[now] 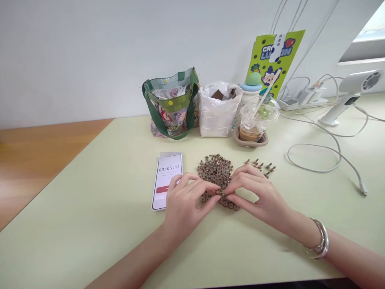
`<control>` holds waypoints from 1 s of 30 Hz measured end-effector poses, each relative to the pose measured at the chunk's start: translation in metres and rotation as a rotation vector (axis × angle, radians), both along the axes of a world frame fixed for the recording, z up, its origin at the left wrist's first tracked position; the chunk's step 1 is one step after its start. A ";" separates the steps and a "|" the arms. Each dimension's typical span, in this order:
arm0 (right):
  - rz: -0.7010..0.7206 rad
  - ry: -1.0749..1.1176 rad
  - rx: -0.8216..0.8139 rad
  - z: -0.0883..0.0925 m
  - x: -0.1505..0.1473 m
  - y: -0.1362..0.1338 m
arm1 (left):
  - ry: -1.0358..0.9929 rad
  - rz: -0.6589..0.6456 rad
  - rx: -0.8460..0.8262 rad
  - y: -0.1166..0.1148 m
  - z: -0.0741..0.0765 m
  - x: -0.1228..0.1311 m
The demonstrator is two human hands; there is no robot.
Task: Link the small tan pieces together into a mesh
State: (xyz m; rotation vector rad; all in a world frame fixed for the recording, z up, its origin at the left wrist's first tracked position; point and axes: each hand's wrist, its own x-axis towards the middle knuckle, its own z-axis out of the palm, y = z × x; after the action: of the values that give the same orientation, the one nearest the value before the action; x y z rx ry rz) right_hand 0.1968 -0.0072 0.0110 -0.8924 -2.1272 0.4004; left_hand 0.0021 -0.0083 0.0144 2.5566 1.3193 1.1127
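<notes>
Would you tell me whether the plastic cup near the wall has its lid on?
On: a clear domed lid sits on the plastic cup, with a straw through it.

One left hand point(185, 202) and one right hand point(258, 196) are pinching a single small metal fastener point(219, 192) between them, with one heap of such fasteners point(215, 172), too many to count, lying just behind it. Roughly eight more fasteners point(260, 166) are lying in a loose row to the right. One phone point(167, 180) is running one timer. Lined up along the wall are one green-handled tote bag point(171, 116), one white plastic bag point(218, 114), one green paper bag point(273, 56), and one plastic drink cup point(251, 130) holding one straw point(264, 94). One power strip point(300, 105) and one white handheld fan point(349, 94) are sitting to the right.
</notes>
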 end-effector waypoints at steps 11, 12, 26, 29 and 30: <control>-0.017 -0.095 -0.146 -0.004 -0.003 -0.003 | 0.016 -0.021 0.068 -0.001 -0.001 0.000; -0.019 -0.100 -0.140 -0.004 -0.003 -0.003 | 0.021 -0.021 0.066 -0.002 -0.001 0.000; -0.110 -0.147 0.052 -0.006 -0.004 -0.003 | 0.032 -0.024 0.046 -0.001 -0.002 0.001; -0.124 -0.160 0.106 -0.007 -0.005 -0.003 | 0.038 -0.017 0.042 -0.001 -0.003 0.001; -0.127 -0.166 0.123 -0.007 -0.005 -0.002 | 0.040 -0.016 0.042 -0.001 -0.003 0.001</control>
State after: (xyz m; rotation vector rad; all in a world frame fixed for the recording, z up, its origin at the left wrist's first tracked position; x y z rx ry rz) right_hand 0.1916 -0.0097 0.0036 -1.0122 -2.2039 0.1329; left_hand 0.0033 -0.0089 0.0113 2.6282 1.2955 1.1041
